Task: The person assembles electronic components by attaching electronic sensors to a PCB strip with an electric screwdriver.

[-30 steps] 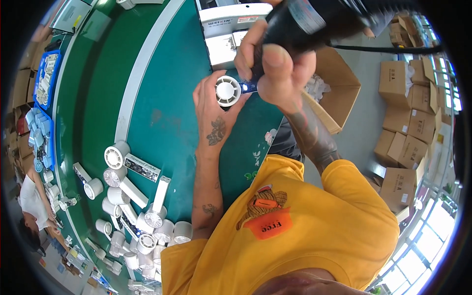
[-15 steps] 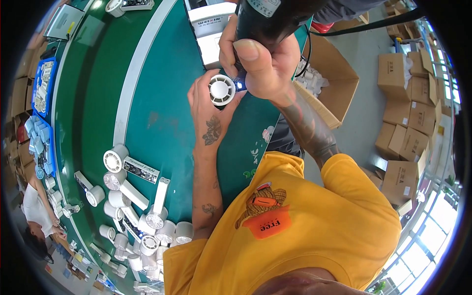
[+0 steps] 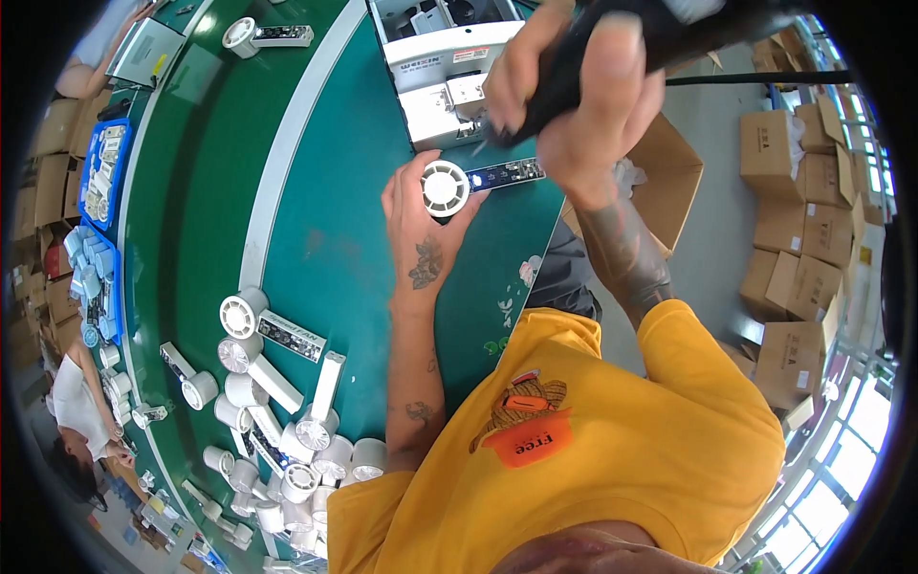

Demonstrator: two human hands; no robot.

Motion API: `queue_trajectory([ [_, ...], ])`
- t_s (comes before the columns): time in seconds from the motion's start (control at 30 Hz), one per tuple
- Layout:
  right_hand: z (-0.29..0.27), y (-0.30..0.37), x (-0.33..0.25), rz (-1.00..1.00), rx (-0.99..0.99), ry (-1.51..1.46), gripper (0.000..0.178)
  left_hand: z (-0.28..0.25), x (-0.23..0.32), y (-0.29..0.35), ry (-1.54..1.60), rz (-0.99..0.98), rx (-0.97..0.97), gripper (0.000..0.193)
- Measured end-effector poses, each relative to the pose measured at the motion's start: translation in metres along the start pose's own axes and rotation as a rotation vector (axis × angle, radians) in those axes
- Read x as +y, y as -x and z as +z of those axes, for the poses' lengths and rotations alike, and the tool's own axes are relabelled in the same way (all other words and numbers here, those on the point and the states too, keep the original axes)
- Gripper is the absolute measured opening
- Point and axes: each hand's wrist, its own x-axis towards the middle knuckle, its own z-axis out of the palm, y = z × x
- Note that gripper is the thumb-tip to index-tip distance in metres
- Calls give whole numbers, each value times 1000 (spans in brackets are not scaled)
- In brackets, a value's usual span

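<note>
My left hand is closed around the white round head of a small handheld fan. The fan's handle points right and lies uncovered, showing a dark circuit board with a lit spot near the head. Above that handle, my right hand grips a black electric screwdriver, somewhat smeared by motion. Its tip slants down and left, apart from the fan, close to the front of a white box-shaped machine that looks like a screw feeder.
Many white fans lie heaped on the bench at the lower left. A green conveyor belt runs beyond a pale rail, with blue trays of parts past it. An open carton stands right of the bench; a black cord trails rightward.
My right hand has lifted the screwdriver off the fan, up and right, uncovering the circuit board. My left hand still holds the fan. The whole view has shifted slightly.
</note>
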Motion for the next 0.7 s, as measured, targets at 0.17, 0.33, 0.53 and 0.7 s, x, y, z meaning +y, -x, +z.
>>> queue_trajectory([
  [0.17,26,-37,2,-189,-21,581,30,1,2,0,30,3,-2,68],
  [0.33,28,-26,14,-135,-3,513,25,1,1,0,-6,12,1,68],
  [0.53,36,12,-3,187,125,263,20,1,1,0,11,-42,-10,69],
  [0.7,29,20,1,225,145,280,21,2,0,-1,28,-10,-10,69],
])
